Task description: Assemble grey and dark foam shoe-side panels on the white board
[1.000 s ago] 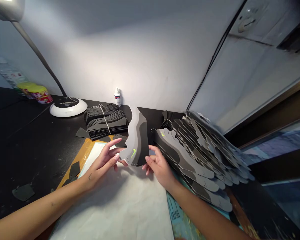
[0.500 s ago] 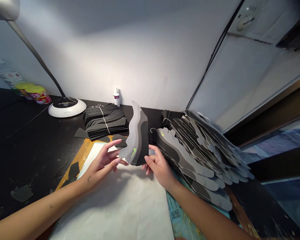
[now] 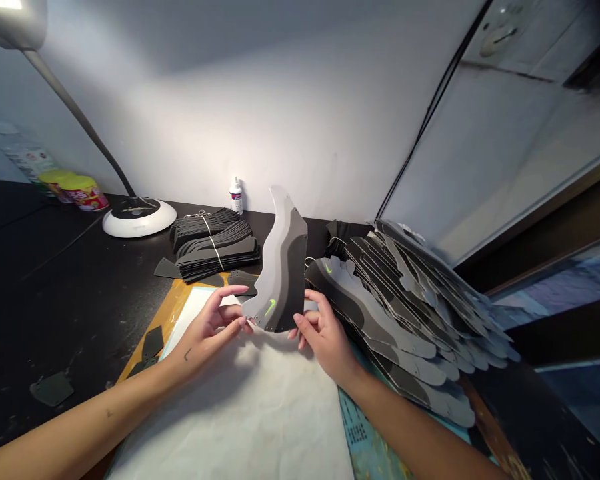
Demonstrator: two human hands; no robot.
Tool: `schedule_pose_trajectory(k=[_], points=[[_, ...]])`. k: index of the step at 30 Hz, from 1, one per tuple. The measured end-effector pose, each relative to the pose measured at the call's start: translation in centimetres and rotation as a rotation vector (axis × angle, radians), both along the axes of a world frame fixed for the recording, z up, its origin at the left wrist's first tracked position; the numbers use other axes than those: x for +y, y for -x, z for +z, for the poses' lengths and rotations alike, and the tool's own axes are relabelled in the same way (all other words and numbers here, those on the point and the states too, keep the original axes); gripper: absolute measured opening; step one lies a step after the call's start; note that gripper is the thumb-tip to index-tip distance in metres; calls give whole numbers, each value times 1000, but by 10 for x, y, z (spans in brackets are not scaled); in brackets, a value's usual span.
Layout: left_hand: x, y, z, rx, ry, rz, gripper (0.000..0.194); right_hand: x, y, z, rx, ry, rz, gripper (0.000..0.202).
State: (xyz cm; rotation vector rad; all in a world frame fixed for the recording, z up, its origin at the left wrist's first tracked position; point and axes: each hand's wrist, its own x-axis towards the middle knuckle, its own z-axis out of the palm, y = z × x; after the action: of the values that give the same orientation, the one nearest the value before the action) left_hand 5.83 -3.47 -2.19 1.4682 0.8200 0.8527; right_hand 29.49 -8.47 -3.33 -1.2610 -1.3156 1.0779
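Between my hands stands a flat shoe upper piece (image 3: 283, 267), layered in light grey to black with a small green swoosh near its lower left. My left hand (image 3: 213, 327) pinches its lower left corner between thumb and fingers. At the lower right edge, my right hand (image 3: 323, 330) grips it, thumb in front and fingers behind. The piece is upright and tilted back above a white sheet (image 3: 250, 407). Close by on the right, a similar shoe upper piece (image 3: 365, 300) lies on top of a fanned pile.
A banded stack of dark cut pieces (image 3: 217, 250) lies behind my left hand, near a small white bottle (image 3: 236, 195). The lamp base (image 3: 139, 217) is at the back left. Loose dark pieces (image 3: 53, 389) lie on the left, and a large fanned pile (image 3: 415, 293) occupies the right.
The shoe upper piece has risen slightly and turned a little, its top now further right and higher. Both hands keep their hold. The whole view has shifted slightly.
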Motion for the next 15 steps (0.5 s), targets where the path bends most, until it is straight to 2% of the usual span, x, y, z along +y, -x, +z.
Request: schedule_pose_trajectory(k=[9,15], points=[[2,1,-3,-5,6,4,54,-1,0,2,-70,-28,12,39],[5,-2,-2,-31,49,32,48,-5,5,3,-109,-69,53,37]])
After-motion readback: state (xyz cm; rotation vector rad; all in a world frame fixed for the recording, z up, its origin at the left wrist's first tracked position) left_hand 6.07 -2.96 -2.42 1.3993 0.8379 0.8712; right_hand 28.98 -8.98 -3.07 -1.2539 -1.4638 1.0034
